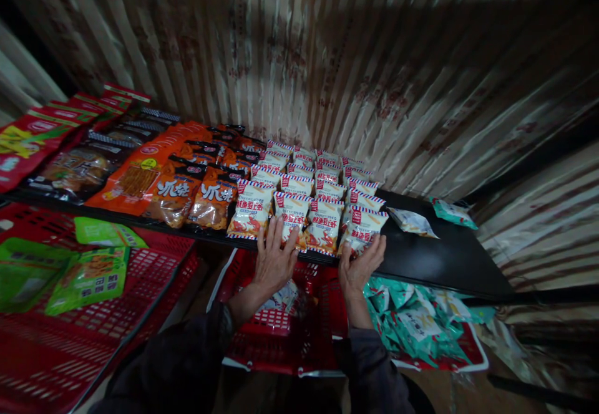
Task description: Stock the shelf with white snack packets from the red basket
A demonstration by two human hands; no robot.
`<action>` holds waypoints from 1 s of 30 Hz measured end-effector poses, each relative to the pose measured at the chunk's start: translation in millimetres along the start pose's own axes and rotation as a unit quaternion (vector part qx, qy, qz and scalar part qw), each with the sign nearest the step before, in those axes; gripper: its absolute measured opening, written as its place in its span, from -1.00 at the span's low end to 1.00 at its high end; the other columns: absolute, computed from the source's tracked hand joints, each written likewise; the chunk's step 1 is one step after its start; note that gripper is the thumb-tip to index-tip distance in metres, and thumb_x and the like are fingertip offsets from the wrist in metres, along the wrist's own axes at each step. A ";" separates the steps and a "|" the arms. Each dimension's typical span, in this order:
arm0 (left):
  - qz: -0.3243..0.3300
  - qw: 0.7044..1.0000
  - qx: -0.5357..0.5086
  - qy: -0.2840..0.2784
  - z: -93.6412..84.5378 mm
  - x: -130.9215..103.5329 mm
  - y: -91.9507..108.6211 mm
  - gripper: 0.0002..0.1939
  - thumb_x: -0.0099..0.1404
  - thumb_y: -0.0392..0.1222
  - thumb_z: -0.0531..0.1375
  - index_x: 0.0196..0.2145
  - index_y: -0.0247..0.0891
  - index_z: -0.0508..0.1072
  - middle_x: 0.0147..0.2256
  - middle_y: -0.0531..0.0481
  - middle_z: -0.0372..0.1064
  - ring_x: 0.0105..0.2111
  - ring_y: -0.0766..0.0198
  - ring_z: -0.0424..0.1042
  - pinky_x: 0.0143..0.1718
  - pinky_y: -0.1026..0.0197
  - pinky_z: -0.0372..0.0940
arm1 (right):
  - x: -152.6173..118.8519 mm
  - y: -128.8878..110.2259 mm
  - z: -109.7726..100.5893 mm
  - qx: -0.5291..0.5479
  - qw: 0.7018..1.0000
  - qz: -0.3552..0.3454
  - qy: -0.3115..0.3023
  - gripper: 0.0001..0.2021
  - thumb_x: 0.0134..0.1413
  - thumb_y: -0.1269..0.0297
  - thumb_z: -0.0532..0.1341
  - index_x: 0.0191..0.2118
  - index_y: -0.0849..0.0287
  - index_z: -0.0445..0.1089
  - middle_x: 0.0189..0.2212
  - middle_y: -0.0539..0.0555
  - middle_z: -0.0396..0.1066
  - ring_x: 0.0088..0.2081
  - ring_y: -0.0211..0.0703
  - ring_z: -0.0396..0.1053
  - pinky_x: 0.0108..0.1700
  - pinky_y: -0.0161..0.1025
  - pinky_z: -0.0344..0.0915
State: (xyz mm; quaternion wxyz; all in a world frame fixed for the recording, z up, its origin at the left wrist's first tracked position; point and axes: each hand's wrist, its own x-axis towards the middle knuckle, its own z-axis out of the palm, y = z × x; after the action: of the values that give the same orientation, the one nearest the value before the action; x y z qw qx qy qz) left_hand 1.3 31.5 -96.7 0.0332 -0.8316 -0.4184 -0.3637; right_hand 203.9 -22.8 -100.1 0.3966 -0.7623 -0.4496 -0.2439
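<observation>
Hands (275,265) open, fingers touching white packets (324,219), lettered 鱿鱼爱上虾 in red

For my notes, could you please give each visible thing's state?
White packets: mostly in rows
Left hand: spread, touching front packet
Right hand: touching rightmost front packet
Shelf: partly filled
Left basket: holding green packets
Middle basket: partly filled
Right basket: heaped with teal packets
</observation>
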 end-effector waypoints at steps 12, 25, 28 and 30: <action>0.003 1.000 0.005 0.004 -1.2 5.7 0.6 -0.43 0.35 -0.20 0.12 0.28 -0.25 0.16 0.40 -0.32 -0.33 0.39 -0.13 -0.27 0.31 -0.27 -0.21 | -2.3 -1.2 1.3 -0.046 0.998 -0.027 -0.027 -0.27 0.27 0.00 0.04 0.36 0.40 -0.10 0.30 0.60 -0.11 0.31 0.41 -0.08 0.13 0.38 0.11; 0.016 1.000 -0.025 -0.001 -4.8 16.5 -1.2 -0.41 0.36 -0.11 0.12 0.30 -0.21 0.13 0.40 -0.25 -0.30 0.38 -0.09 -0.20 0.31 -0.21 -0.11 | 3.4 -5.7 -0.8 -0.068 0.997 -0.033 -0.028 -0.29 0.25 -0.04 0.06 0.34 0.36 0.00 0.29 0.58 -0.05 0.27 0.44 0.04 0.06 0.35 0.20; 0.011 0.999 -0.035 0.009 -2.9 16.1 2.7 -0.40 0.35 -0.12 0.12 0.29 -0.27 0.12 0.40 -0.29 -0.35 0.38 -0.12 -0.22 0.30 -0.19 -0.04 | 4.4 -7.6 -2.5 -0.056 0.998 -0.019 -0.032 -0.21 0.19 -0.12 0.10 0.33 0.39 0.01 0.27 0.60 -0.01 0.22 0.48 0.11 0.02 0.34 0.24; 0.012 0.999 -0.038 0.017 -2.0 16.6 5.0 -0.38 0.36 -0.11 0.11 0.31 -0.29 0.08 0.40 -0.29 -0.36 0.38 -0.12 -0.23 0.29 -0.20 0.00 | 5.0 -8.0 -2.9 -0.049 0.998 -0.009 -0.030 -0.18 0.15 -0.15 0.13 0.32 0.40 0.04 0.26 0.61 0.02 0.20 0.49 0.14 0.01 0.34 0.24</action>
State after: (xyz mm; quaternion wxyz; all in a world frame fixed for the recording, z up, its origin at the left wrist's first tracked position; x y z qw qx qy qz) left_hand 10.2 38.7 -83.5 0.0134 -0.8312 -0.3934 -0.3926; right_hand 199.2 -20.5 -91.8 0.3431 -0.7838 -0.4553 -0.2465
